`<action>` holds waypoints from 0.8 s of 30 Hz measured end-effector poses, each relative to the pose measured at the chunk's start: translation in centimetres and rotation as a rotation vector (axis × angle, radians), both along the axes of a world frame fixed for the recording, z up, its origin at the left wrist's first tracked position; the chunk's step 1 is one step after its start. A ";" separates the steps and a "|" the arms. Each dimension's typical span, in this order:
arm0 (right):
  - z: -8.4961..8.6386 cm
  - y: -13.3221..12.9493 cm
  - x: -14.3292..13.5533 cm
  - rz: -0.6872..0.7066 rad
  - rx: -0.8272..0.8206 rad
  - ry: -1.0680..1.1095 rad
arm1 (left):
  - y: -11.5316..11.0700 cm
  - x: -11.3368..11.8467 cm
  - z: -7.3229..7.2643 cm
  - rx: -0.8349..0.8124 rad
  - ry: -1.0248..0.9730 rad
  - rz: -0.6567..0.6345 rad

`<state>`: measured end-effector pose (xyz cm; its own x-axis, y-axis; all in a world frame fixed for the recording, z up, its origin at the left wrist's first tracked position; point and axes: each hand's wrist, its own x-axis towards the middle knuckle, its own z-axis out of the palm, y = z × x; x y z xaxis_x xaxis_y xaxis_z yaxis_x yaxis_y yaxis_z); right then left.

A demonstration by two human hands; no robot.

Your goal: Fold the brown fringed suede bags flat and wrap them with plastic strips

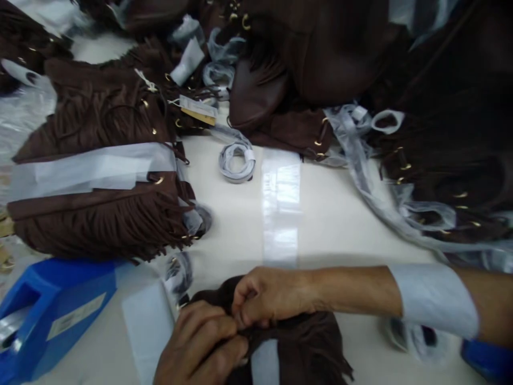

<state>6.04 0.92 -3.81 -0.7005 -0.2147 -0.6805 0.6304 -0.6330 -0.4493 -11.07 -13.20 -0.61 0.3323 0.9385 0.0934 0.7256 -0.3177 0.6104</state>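
Observation:
A dark brown fringed bag (308, 347) lies at the bottom middle, with a whitish strip (265, 361) across its front. My left hand (204, 342) rests at its left side, fingers curled and closed on the bag's edge. Close by, touching the same edge, my right hand (272, 297) is pinched shut with thumb and fingertips together. Whatever small part sits between those fingertips is hidden and blurred. A white band (435, 299) wraps my right forearm. Just beyond my left hand lies a coiled strap in clear wrapping (178, 272).
Another brown fringed bag (100, 214) with white wrapping lies at left, above a blue tape dispenser (60, 315). A wrapped coil (237, 161) and a clear tape strip (280, 208) are on the white table (332, 214). More brown bags (340, 48) crowd the back and right.

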 end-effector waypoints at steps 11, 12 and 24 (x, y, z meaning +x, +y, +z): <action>0.1 0.3 -0.5 0.042 -0.039 -0.032 | -0.1 -4.1 0.2 -0.092 0.049 0.034; 0.0 0.2 -0.7 0.056 -0.041 -0.020 | 0.2 -3.9 0.3 -0.096 0.033 0.029; -0.3 0.2 -1.9 0.225 0.023 0.080 | -1.2 -3.6 -0.2 -0.088 0.022 0.129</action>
